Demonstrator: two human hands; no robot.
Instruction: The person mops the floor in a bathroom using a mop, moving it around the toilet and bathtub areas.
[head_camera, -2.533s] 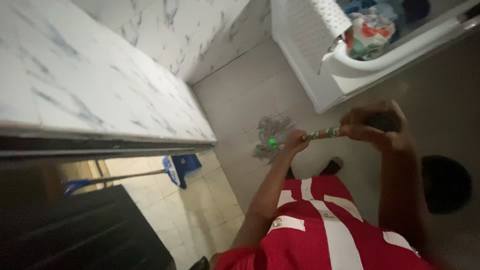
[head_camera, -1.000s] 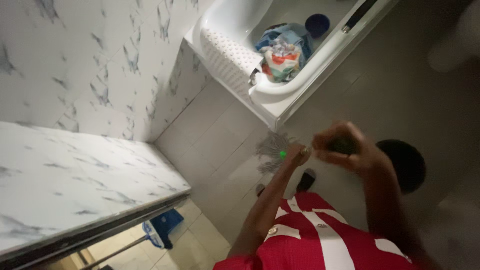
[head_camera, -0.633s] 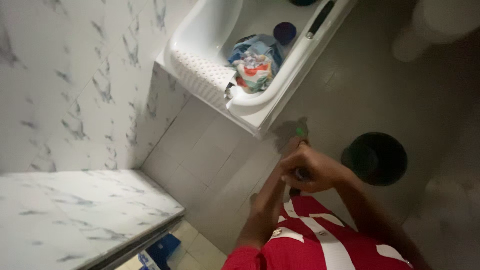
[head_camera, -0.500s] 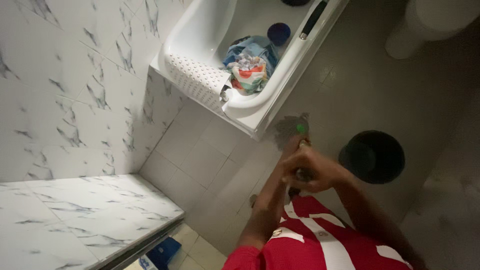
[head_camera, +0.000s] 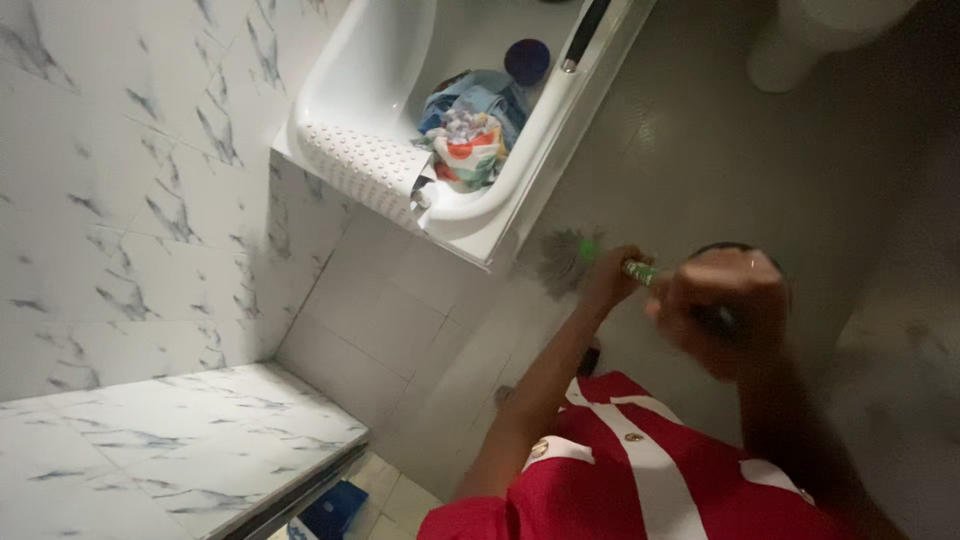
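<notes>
- Left hand (head_camera: 607, 278): fist closed around a thin stick, knuckles toward 10 o'clock, sits near frame centre.
- Left forearm runs from that hand down toward 7 o'clock, bare, elbow bent just above the red sleeve.
- Right hand (head_camera: 718, 307): also clenched on the same stick, at 3 o'clock of the left hand, close beside it, higher toward the camera, motion-blurred.
- Right forearm drops from that hand toward 5 o'clock, bare, dark and blurred.
- Both wrists look roughly straight; finger detail not resolvable on the right.
</notes>
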